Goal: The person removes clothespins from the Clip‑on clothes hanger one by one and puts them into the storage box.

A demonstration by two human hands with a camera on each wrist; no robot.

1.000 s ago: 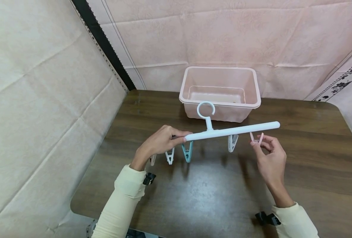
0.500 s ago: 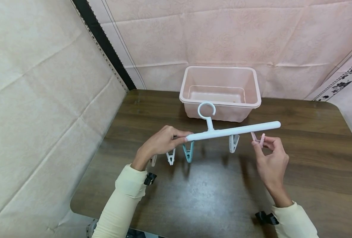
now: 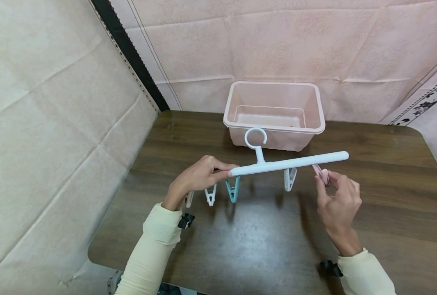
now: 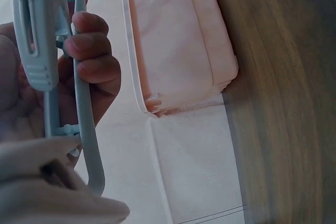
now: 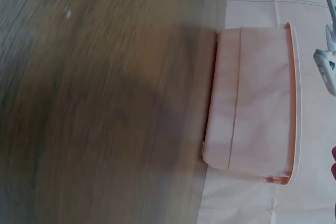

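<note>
A pale blue clip hanger (image 3: 296,162) is held up over the table, hook toward the back. My left hand (image 3: 200,174) grips its bar left of the hook; in the left wrist view those fingers (image 4: 94,45) curl round the bar. Below the bar hang a teal clip (image 3: 233,190), a white clip (image 3: 210,196), a beige clip (image 3: 189,200) partly hidden by the wrist, and a light grey clip (image 3: 290,180). Near the bar's right end, my right hand (image 3: 338,203) pinches a pink clip (image 3: 324,177) between thumb and fingers, its upper end right at the bar.
A pink plastic bin (image 3: 274,139) stands behind the hanger at the back of the brown wooden table (image 3: 255,250). Pale cloth walls (image 3: 189,45) rise behind the table and on the left.
My right hand has shifted slightly right and turned the pink clip, whose two arms now appear closer together. The left hand and the hanger stay almost still.
</note>
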